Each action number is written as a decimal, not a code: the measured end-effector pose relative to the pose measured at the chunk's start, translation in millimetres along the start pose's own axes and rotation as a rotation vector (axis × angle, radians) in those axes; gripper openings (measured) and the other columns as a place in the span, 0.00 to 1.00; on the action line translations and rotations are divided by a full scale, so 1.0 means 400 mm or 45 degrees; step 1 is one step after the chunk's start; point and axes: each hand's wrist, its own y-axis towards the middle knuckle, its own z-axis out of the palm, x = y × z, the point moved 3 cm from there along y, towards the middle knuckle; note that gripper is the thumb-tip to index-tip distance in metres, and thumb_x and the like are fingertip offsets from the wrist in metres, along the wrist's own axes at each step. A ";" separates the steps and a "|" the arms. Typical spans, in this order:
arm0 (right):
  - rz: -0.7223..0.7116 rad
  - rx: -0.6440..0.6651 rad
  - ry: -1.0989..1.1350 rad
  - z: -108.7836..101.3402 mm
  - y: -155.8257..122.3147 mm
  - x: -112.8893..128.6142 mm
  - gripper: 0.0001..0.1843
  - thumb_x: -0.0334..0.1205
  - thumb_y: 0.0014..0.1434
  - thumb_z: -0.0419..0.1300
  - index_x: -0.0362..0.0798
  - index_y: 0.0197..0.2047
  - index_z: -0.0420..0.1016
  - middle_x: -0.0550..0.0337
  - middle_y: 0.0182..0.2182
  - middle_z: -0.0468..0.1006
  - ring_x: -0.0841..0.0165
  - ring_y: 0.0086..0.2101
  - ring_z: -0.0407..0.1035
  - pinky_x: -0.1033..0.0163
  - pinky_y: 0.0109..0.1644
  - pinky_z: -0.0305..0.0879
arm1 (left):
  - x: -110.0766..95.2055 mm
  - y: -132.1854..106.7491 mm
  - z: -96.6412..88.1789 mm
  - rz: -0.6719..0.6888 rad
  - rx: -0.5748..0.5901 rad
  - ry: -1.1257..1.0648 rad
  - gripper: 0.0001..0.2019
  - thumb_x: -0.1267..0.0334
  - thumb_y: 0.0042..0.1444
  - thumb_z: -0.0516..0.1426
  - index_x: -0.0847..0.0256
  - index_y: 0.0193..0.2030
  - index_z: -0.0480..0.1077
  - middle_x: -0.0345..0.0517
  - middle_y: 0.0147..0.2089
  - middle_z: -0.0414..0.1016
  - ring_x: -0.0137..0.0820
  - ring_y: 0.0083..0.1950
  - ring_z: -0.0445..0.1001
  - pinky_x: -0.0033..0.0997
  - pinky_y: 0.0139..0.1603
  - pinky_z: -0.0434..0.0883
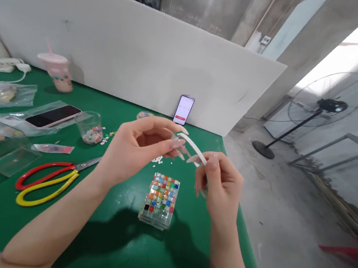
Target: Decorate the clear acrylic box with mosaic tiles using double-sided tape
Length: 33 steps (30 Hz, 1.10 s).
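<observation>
A narrow, bent white strip (193, 146) spans the space between my hands, above the table. My left hand (137, 148) pinches its far end between thumb and index finger. The other end sits in the closed fingers of my right hand (222, 181); part of the strip is hidden there. Below my hands stands a small clear box (155, 223), its top mostly covered with rows of colourful square tiles (163, 191). Bare clear surface shows along the top's near edge. Small white pieces (157, 160) lie scattered just behind the box.
Left on the green table (112, 239) lie red-and-yellow scissors (48, 180), a tube (53, 148), a phone (53, 116), a clear tray (7, 155) and a tipped cup of tiles (92, 131). A pink tumbler (58, 72) and lit phone (184, 109) stand near the white board (127, 52).
</observation>
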 end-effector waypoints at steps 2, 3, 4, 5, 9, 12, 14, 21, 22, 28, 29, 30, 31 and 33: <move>-0.035 0.005 -0.016 -0.003 -0.007 0.011 0.17 0.49 0.67 0.54 0.48 0.32 0.75 0.71 0.14 0.65 0.80 0.14 0.55 0.71 0.17 0.51 | -0.018 -0.004 -0.009 0.055 0.024 0.098 0.11 0.69 0.54 0.64 0.56 0.45 0.78 0.35 0.30 0.78 0.22 0.30 0.78 0.18 0.36 0.78; -0.048 -0.014 -0.018 -0.006 -0.009 0.014 0.18 0.49 0.67 0.54 0.48 0.33 0.76 0.71 0.13 0.64 0.80 0.13 0.55 0.71 0.17 0.51 | -0.021 -0.003 -0.011 0.046 0.078 0.117 0.14 0.70 0.55 0.64 0.55 0.49 0.77 0.34 0.30 0.77 0.22 0.29 0.78 0.18 0.35 0.78; -0.059 -0.037 -0.015 -0.009 -0.011 0.016 0.18 0.48 0.68 0.54 0.48 0.33 0.77 0.71 0.13 0.64 0.80 0.13 0.55 0.71 0.17 0.51 | -0.019 0.000 -0.011 0.010 0.154 0.122 0.17 0.70 0.55 0.63 0.55 0.52 0.76 0.34 0.29 0.76 0.22 0.29 0.77 0.17 0.34 0.78; -0.069 -0.060 -0.012 -0.013 -0.012 0.018 0.17 0.48 0.68 0.54 0.48 0.33 0.77 0.71 0.13 0.64 0.81 0.13 0.54 0.71 0.17 0.51 | -0.013 0.003 -0.010 -0.042 0.236 0.117 0.19 0.71 0.55 0.62 0.56 0.55 0.74 0.34 0.29 0.75 0.22 0.29 0.77 0.17 0.33 0.77; -0.095 -0.070 -0.066 -0.024 -0.008 0.018 0.16 0.47 0.66 0.56 0.48 0.33 0.76 0.71 0.13 0.65 0.80 0.14 0.56 0.71 0.17 0.51 | 0.012 0.012 -0.001 -0.156 0.417 0.112 0.22 0.71 0.57 0.60 0.60 0.59 0.71 0.35 0.29 0.73 0.22 0.31 0.77 0.16 0.32 0.76; -0.116 -0.077 -0.132 -0.027 -0.003 0.018 0.15 0.46 0.66 0.57 0.48 0.32 0.76 0.71 0.14 0.65 0.80 0.15 0.57 0.71 0.18 0.53 | 0.013 0.004 0.009 -0.109 0.435 0.144 0.24 0.69 0.58 0.60 0.57 0.62 0.68 0.35 0.30 0.72 0.22 0.31 0.75 0.16 0.33 0.75; -0.135 -0.076 -0.154 -0.028 -0.001 0.020 0.13 0.45 0.66 0.58 0.48 0.32 0.76 0.71 0.15 0.66 0.80 0.15 0.58 0.71 0.19 0.54 | 0.008 -0.007 0.014 -0.096 0.457 0.153 0.25 0.68 0.58 0.61 0.53 0.63 0.67 0.34 0.30 0.71 0.21 0.30 0.73 0.16 0.32 0.74; -0.197 0.001 -0.100 -0.028 -0.012 0.033 0.11 0.43 0.66 0.57 0.49 0.34 0.76 0.72 0.16 0.66 0.80 0.16 0.59 0.70 0.22 0.58 | 0.014 -0.015 0.017 -0.215 0.566 -0.062 0.37 0.66 0.57 0.63 0.47 0.71 0.52 0.32 0.29 0.71 0.22 0.29 0.72 0.18 0.31 0.73; -0.208 0.024 -0.085 -0.028 -0.013 0.034 0.12 0.43 0.67 0.57 0.49 0.35 0.76 0.71 0.16 0.67 0.80 0.17 0.60 0.70 0.23 0.58 | 0.021 -0.011 0.018 -0.250 0.578 -0.071 0.39 0.66 0.57 0.63 0.49 0.72 0.50 0.33 0.29 0.71 0.22 0.29 0.72 0.18 0.30 0.73; -0.190 0.174 0.047 -0.023 -0.015 0.023 0.11 0.43 0.70 0.52 0.50 0.38 0.72 0.70 0.20 0.66 0.79 0.19 0.58 0.69 0.23 0.56 | 0.034 -0.001 0.032 -0.348 0.644 -0.190 0.41 0.67 0.57 0.63 0.52 0.72 0.46 0.33 0.28 0.70 0.25 0.29 0.73 0.20 0.29 0.73; -0.191 0.184 0.044 -0.023 -0.014 0.022 0.11 0.42 0.70 0.51 0.51 0.38 0.72 0.70 0.21 0.64 0.78 0.20 0.57 0.69 0.23 0.56 | 0.031 -0.001 0.031 -0.335 0.619 -0.196 0.41 0.68 0.57 0.63 0.51 0.72 0.47 0.32 0.27 0.70 0.24 0.29 0.73 0.20 0.29 0.73; -0.195 0.190 0.028 -0.022 -0.014 0.022 0.11 0.42 0.70 0.51 0.51 0.39 0.72 0.70 0.21 0.63 0.78 0.20 0.56 0.69 0.23 0.55 | 0.027 -0.003 0.030 -0.327 0.595 -0.191 0.40 0.68 0.57 0.63 0.51 0.72 0.48 0.32 0.27 0.70 0.24 0.29 0.73 0.20 0.30 0.73; -0.201 0.191 0.005 -0.022 -0.014 0.023 0.11 0.42 0.71 0.50 0.51 0.39 0.72 0.70 0.21 0.63 0.78 0.20 0.55 0.69 0.23 0.55 | 0.024 -0.004 0.029 -0.322 0.573 -0.182 0.39 0.69 0.57 0.63 0.51 0.71 0.50 0.32 0.27 0.70 0.24 0.29 0.73 0.20 0.31 0.74; -0.209 0.177 -0.041 -0.024 -0.015 0.026 0.12 0.42 0.71 0.49 0.52 0.39 0.72 0.69 0.21 0.62 0.77 0.20 0.54 0.69 0.23 0.54 | 0.020 -0.009 0.026 -0.304 0.544 -0.181 0.37 0.69 0.57 0.63 0.52 0.70 0.53 0.33 0.28 0.70 0.23 0.29 0.73 0.20 0.31 0.74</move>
